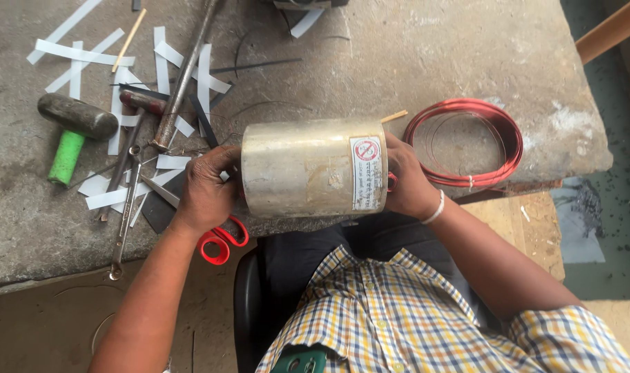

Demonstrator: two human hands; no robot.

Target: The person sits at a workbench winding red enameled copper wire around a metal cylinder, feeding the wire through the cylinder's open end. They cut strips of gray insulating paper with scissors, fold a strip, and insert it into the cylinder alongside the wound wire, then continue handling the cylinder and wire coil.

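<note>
Place: we see a workshop.
Bench: rough grey slab [411, 62].
Tools: green-handled mallet [76, 131], steel rod [183, 76].
Materials: red wire coil [467, 179], scattered white paper strips [73, 52].

A dull, silvery metal cylinder [313, 168] with a scuffed, faintly shiny skin carries a glossy paper label [367, 173] — the left hand [206, 192] and right hand [410, 185] press on its two ends. The bench [411, 62] beneath looks like rough, matt grey stone or concrete. A coil of wire [467, 141] gleams with red enamel. White paper strips [80, 54] lie matt and flat beside a mallet [73, 131] with a worn dark head and bright green handle — and scissors [221, 242] with shiny red plastic grips.
</note>
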